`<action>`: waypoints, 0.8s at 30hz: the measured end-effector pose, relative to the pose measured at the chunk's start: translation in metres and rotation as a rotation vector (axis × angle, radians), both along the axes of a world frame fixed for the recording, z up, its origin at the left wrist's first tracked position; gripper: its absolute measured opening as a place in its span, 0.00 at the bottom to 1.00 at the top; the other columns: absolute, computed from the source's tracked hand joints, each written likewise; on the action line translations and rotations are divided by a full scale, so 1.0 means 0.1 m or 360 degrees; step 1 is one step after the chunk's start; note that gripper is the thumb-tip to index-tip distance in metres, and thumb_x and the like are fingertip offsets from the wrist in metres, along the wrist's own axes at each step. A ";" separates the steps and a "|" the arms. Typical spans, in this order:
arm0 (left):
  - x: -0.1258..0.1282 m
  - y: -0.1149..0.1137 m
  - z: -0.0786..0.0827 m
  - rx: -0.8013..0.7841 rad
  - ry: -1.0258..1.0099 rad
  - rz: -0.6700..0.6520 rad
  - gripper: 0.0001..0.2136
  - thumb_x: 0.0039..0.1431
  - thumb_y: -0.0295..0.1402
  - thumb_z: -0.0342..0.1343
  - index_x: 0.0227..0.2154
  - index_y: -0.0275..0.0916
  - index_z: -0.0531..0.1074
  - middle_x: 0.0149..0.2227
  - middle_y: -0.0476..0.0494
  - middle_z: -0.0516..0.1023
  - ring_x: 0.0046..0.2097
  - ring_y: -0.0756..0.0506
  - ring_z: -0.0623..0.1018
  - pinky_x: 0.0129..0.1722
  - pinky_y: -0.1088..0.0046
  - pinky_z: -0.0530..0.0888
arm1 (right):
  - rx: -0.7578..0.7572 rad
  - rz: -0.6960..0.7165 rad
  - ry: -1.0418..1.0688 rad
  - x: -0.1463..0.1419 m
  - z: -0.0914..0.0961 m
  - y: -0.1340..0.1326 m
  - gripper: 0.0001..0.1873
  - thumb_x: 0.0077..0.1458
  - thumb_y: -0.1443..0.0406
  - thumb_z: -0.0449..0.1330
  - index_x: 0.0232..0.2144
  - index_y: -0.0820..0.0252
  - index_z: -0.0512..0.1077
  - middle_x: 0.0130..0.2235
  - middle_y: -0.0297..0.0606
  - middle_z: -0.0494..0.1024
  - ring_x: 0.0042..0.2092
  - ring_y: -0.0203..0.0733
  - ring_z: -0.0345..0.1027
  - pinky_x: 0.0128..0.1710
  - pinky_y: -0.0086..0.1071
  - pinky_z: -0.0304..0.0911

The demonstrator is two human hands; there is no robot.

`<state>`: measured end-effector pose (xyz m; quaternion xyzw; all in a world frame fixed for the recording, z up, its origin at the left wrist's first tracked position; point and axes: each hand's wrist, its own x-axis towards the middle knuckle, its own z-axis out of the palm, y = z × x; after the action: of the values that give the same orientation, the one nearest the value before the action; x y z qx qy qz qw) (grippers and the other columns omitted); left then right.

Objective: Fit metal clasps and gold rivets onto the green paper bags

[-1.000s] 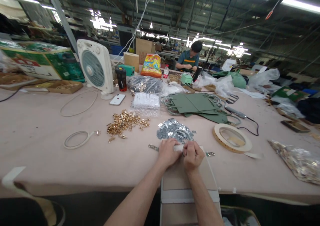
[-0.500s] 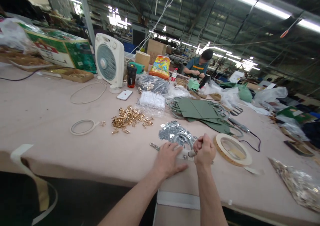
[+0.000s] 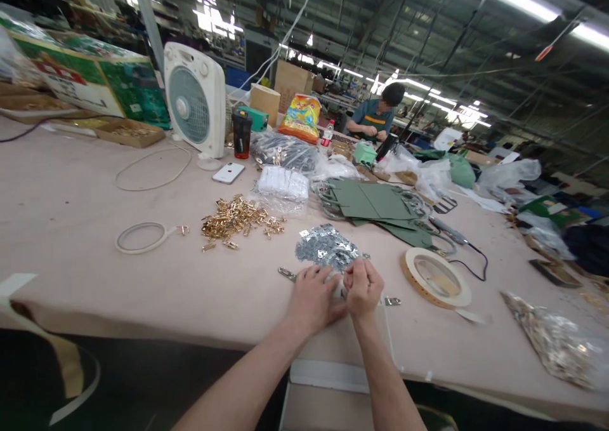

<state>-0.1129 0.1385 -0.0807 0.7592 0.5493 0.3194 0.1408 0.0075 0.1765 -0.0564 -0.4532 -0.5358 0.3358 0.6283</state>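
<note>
My left hand [image 3: 311, 299] lies on the table's near edge, fingers stretched out and pressing on a flat piece mostly hidden beneath it. A metal clasp [image 3: 287, 274] pokes out to its left; another metal fitting [image 3: 392, 301] shows to the right of my right hand [image 3: 364, 287]. That right hand is closed in a fist beside the left fingertips; the short cylindrical tool seen in it earlier is now almost wholly hidden. Just beyond both hands spreads a pile of small silver metal plates [image 3: 323, 245].
Gold metal fittings [image 3: 233, 220] lie heaped at left-centre. Dark green panels [image 3: 375, 201] are stacked beyond, a tape roll [image 3: 415, 278] sits at right, and a bag of metal parts [image 3: 552, 336] lies near the right edge. A fan [image 3: 194, 104] stands at back left; a co-worker [image 3: 373, 115] sits far off.
My right fist has come left and in close to my left hand, and the tool's end has gone out of sight. The view has shifted slightly to the right.
</note>
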 end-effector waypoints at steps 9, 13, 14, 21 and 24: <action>0.02 0.00 -0.02 0.0002 0.0029 0.0031 0.29 0.54 0.56 0.65 0.57 0.51 0.72 0.62 0.42 0.72 0.61 0.30 0.68 0.60 0.45 0.65 | 0.0260 -0.0003 0.0222 0.05 0.31 -0.06 0.21 0.65 0.52 0.59 0.24 0.57 0.68 0.18 0.25 0.57 0.17 0.31 0.50 0.17 0.27 0.47; 0.02 0.00 -0.01 0.0016 0.0040 0.0042 0.26 0.56 0.53 0.64 0.55 0.50 0.73 0.62 0.42 0.73 0.61 0.30 0.68 0.61 0.46 0.65 | 0.0089 0.0079 0.0007 0.04 0.20 -0.08 0.25 0.63 0.51 0.61 0.19 0.56 0.63 0.17 0.26 0.59 0.18 0.31 0.50 0.17 0.28 0.47; 0.02 0.00 -0.01 0.0015 0.0044 0.0047 0.26 0.56 0.53 0.64 0.55 0.50 0.73 0.62 0.42 0.73 0.61 0.30 0.68 0.60 0.46 0.65 | 0.0056 0.0089 -0.0012 0.03 0.18 -0.08 0.26 0.63 0.51 0.61 0.19 0.56 0.62 0.16 0.26 0.58 0.18 0.31 0.49 0.16 0.28 0.46; 0.03 0.00 -0.01 0.0015 0.0031 0.0036 0.28 0.54 0.54 0.65 0.56 0.50 0.73 0.62 0.41 0.73 0.61 0.30 0.68 0.61 0.45 0.65 | 0.0240 0.0128 0.0165 0.03 0.26 -0.15 0.24 0.66 0.53 0.59 0.21 0.55 0.62 0.18 0.25 0.58 0.19 0.32 0.52 0.19 0.28 0.49; 0.03 0.00 -0.01 0.0013 0.0046 0.0004 0.28 0.54 0.52 0.66 0.56 0.50 0.73 0.63 0.42 0.73 0.62 0.30 0.68 0.61 0.46 0.65 | 0.0094 0.0154 0.0090 0.05 0.14 -0.13 0.25 0.65 0.52 0.60 0.20 0.56 0.61 0.18 0.26 0.59 0.19 0.32 0.51 0.19 0.28 0.48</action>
<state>-0.1099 0.1388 -0.0820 0.7637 0.5509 0.3108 0.1294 0.0127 0.1637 -0.0427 -0.3984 -0.5489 0.3626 0.6392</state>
